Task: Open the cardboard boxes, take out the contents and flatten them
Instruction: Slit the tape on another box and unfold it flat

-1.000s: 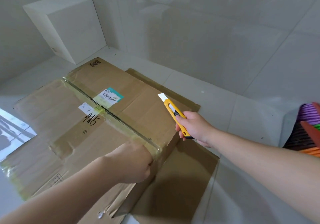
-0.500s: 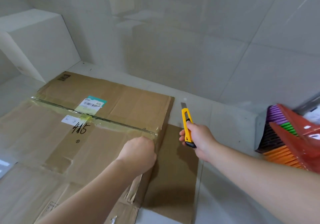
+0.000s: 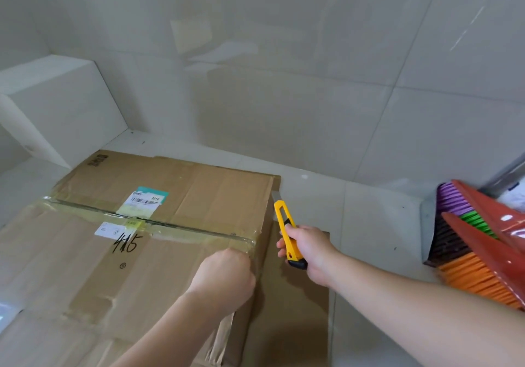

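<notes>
Large box (image 3: pixel 136 253) on tiled floor (image 3: pixel 369 224), flaps shut. Clear tape (image 3: pixel 181 228) runs along centre seam, looks uncut; shipping label (image 3: pixel 145 201) straddles it. Left hand (image 3: pixel 227 275), fingers curled, presses box's near right top edge by tape end; whether it pinches tape, cannot tell. Right hand (image 3: pixel 309 250) grips yellow knife (image 3: pixel 287 231), blade out, pointing away, just right of box. Flat cardboard (image 3: pixel 298 309) lies under box. Brooms (image 3: pixel 483 247) at far right. Judged: early stage; cutting, emptying, flattening all remain.
</notes>
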A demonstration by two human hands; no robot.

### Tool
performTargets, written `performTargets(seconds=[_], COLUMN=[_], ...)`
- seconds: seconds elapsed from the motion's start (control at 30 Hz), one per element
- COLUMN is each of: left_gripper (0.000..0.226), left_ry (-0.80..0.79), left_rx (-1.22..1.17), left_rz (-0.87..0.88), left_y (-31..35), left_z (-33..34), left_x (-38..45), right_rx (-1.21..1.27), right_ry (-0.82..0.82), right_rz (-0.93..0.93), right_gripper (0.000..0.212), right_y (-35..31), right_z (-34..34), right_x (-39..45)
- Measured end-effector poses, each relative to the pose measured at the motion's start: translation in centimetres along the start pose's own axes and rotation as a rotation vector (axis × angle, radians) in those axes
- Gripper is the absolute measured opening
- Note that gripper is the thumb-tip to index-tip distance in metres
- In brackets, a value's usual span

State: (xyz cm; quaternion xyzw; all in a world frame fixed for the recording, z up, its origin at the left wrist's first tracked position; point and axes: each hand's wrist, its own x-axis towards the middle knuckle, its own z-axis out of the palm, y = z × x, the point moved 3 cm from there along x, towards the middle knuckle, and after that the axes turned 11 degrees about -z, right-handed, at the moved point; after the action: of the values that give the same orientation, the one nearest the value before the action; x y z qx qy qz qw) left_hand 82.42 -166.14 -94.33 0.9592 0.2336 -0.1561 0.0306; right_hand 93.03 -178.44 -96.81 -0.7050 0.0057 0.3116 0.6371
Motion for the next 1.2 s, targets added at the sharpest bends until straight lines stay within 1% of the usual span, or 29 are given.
performTargets(seconds=[0.37,0.53,0.73,0.83,0.93,1.07,1.2], left_gripper=[0.021,0.030,0.028,0.034,0.037,0.039,0.043], left_ry=[0.029,0.027,0.080,0.132,0.151,0.115,0.067], left_rx=[-0.024,-0.056,-0.099,-0.174,-0.225,-0.191,-0.112], left_rz=[-0.006,-0.028,-0.030,-0.008,-0.041,-0.038,0.003], left_y=[0.7,0.9,1.6,0.7,-1.5,-3.8,-3.5], left_z=[-0.4,-0.8,-1.0,-0.9,-0.8,-0.3,0.1], left_x=[1.0,1.8,2.8,2.5,2.3,1.3,-0.1], right_rx=[-0.122,-0.140,-0.180,-0.180,-0.173,-0.174,-0.175], right_ry=[-0.028,-0.038,-0.088,-0.099,-0.117,-0.134,-0.136], right_rz=[-0.010,0.005,0.034,0.021,0.008,-0.003,-0.016], right_gripper=[0.026,0.024,0.018,0.018,0.018,0.019,0.020], right_y=[0.4,0.8,1.0,0.9,1.1,1.7,2.3], right_z=[-0.6,-0.8,-1.2,-1.2,-1.0,-0.7,-0.9], right_x=[0.1,-0.3,-1.0,-1.1,-1.4,-2.1,-2.5])
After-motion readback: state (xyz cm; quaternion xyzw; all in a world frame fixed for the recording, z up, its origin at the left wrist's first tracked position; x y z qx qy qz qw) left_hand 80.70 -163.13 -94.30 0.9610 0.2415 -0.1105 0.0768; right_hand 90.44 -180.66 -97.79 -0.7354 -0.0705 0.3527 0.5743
